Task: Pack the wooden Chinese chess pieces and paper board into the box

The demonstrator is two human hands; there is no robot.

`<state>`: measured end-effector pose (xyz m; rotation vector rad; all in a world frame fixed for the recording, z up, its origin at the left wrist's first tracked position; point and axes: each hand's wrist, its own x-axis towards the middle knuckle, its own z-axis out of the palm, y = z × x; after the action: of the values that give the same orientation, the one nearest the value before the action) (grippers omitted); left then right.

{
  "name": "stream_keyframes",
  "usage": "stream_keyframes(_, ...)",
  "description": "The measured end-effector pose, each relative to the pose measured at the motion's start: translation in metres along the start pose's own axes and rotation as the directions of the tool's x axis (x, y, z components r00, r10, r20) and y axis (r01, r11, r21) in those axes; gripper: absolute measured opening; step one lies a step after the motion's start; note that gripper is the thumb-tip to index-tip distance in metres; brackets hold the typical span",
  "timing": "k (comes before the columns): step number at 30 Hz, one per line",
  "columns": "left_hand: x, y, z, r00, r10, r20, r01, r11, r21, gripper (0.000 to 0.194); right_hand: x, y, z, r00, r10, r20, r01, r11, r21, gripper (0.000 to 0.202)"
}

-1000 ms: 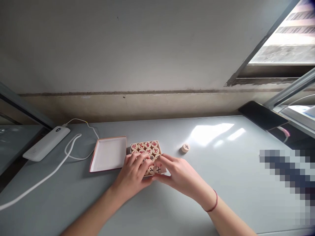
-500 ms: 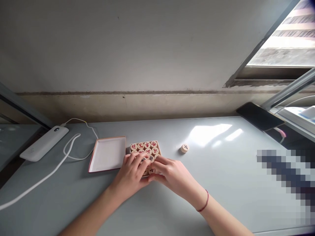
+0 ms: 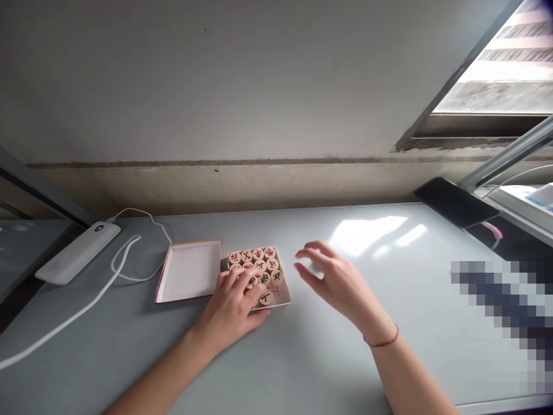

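Observation:
An open box holds several round wooden Chinese chess pieces with red and black characters. My left hand curls over the box's left front part, its fingers resting on pieces and its thumb along the front edge; some pieces are hidden beneath it. At the front right corner a bare bit of the box's floor shows red marks. To the right of the box, my right hand hovers with thumb and fingers apart. Behind those fingers, the spot of a loose piece seen earlier is mostly hidden.
The upturned box lid lies left of the box. Further left are a white power bank and a white cable. A dark phone-like slab leans at the back right. Sunlight falls on the grey desk.
My right hand has left the box's front right corner and moved right, over the loose chess piece, with its fingers spreading. My left hand has stayed at the box.

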<state>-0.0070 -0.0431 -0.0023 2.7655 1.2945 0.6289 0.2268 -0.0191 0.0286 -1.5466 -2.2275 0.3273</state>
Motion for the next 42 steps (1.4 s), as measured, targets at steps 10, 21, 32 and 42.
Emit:
stream_keyframes(10, 0.015, 0.007, -0.014, 0.997, 0.029, -0.07, -0.031, 0.999, -0.017, 0.013, 0.003, 0.041, 0.0, 0.95, 0.265, 0.166, -0.266, 0.964, -0.014, 0.029)
stream_keyframes(21, 0.032, 0.026, 0.0, 0.981, -0.007, -0.192, -0.002, 0.999, -0.045, 0.036, 0.002, -0.018, -0.006, 0.97, -0.051, 0.236, -0.123, 0.739, 0.663, 0.019)
stream_keyframes(32, 0.022, 0.028, 0.003, 0.992, -0.04, -0.12, 0.026, 0.993, -0.111, 0.01, 0.005, -0.004, -0.005, 0.987, 0.103, 0.122, -0.156, 0.794, 0.588, 0.031)
stream_keyframes(42, 0.021, 0.028, 0.006, 0.99, 0.005, -0.143, -0.021, 0.994, -0.111, 0.008, 0.003, -0.007, -0.004, 0.993, 0.044, 0.108, -0.099, 0.807, 0.583, 0.017)
